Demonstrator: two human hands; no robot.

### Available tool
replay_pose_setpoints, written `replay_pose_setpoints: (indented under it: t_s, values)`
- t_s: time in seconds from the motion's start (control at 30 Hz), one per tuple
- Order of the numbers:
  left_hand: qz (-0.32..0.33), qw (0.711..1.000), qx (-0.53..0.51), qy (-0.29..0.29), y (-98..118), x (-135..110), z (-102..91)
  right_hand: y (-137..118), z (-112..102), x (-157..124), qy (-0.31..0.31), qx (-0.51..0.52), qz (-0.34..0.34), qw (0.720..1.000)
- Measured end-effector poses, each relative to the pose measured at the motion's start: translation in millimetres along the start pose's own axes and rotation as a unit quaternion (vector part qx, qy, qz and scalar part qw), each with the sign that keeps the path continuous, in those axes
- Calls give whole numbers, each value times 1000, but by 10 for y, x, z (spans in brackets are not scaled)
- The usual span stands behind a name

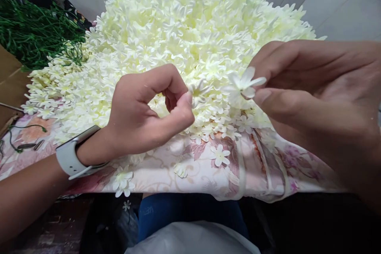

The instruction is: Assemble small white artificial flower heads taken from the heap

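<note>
Your right hand [315,99] has a single blossom [242,83] pinched between thumb and forefinger. The other fingers are folded loosely behind them and the palm is turned toward you. The blossom stands out past the fingertips on the side of your other hand, with its petals spread and clear of the pile.

Your left hand [149,115] is curled nearly closed, the forefinger arched over and the thumb tip pressed forward. Just past that thumb tip a cream flower [198,87] at the edge of the pile touches it. You can't tell from here whether the hand actually grips it. A white watch [71,154] sits on that wrist.

The held blossom is a short way off your left thumb, level with it. The heap of blossoms [184,24] rises beyond both hands and fills the gap between them. Under your hands is the floral cloth [256,166], with a loose blossom [219,154] lying on it below the space between your thumbs. Green stems [32,27] lie far out beyond your left wrist.
</note>
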State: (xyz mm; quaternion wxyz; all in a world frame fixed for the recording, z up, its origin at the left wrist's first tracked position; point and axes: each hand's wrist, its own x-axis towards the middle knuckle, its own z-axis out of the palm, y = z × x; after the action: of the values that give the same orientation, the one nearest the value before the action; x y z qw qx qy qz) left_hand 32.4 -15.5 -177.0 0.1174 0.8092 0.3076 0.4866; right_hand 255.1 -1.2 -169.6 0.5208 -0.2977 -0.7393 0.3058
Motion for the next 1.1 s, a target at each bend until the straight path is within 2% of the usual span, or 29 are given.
replay_pose_setpoints:
  t_s: [0.1, 0.27, 0.33, 0.43, 0.63, 0.77, 0.93, 1.03, 1.1]
  values:
    - [-13, 999, -13, 29, -31, -3, 17, 13, 7, -2, 21, -57, 20, 998]
    - [-45, 998, -3, 44, -8, -4, 8, 71, 31, 3, 58, -149, -7, 987]
    - [-60, 998, 1, 32, 13, -6, -2, 84, 28, -6, 63, -193, -32, 979]
    - [-43, 999, -13, 11, 38, -21, 1, 84, 21, -40, 55, -247, -96, 963]
    - [0, 1000, 23, -6, 67, -38, 34, 73, 54, -72, 22, -259, -210, 942]
    - [39, 998, 39, -32, 53, -16, 19, 78, 71, -100, 10, -249, -200, 948]
    - [110, 989, 57, -84, 23, -1, -35, 56, 59, -140, -41, -225, -203, 952]
    - [99, 987, 52, -115, 28, 9, -61, 6, 60, -146, -49, -203, -171, 963]
    - [90, 989, 39, -115, 40, 18, -70, -30, 65, -143, -56, -179, -139, 972]
